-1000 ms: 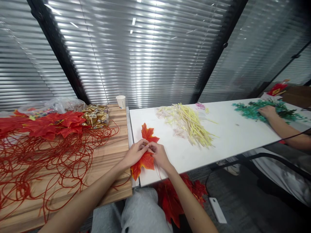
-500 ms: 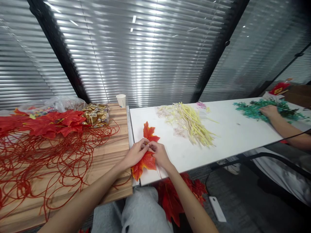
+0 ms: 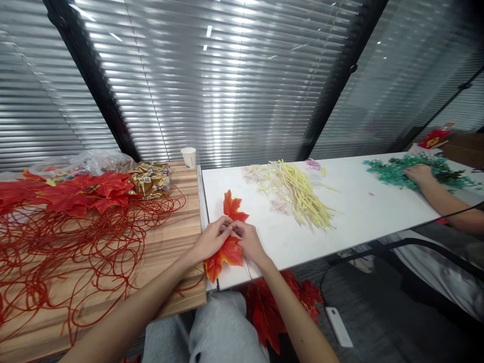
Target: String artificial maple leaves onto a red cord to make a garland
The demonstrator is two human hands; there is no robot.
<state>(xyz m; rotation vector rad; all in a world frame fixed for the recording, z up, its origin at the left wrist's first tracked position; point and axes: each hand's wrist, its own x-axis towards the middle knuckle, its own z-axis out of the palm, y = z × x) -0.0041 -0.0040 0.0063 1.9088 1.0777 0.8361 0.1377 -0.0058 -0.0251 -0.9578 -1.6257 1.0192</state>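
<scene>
My left hand (image 3: 214,235) and my right hand (image 3: 247,239) meet at the left end of the white table, fingers pinched together. Between them they grip the stem area of artificial maple leaves. An upper red-orange leaf (image 3: 232,206) points away from me, and a lower leaf (image 3: 225,258) with yellow edges hangs toward me. A thin red cord (image 3: 247,267) trails below my right hand. What exactly the fingertips pinch is hidden. More red leaves (image 3: 264,302) lie below the table edge, partly behind my right forearm.
Tangled red cord (image 3: 102,247), red leaves (image 3: 91,189), gold packets (image 3: 150,180) and a paper cup (image 3: 188,157) occupy the wooden table. Pale yellow strips (image 3: 302,194) lie on the white table (image 3: 363,212). Another person's hand (image 3: 419,174) touches green foliage (image 3: 391,171) at right.
</scene>
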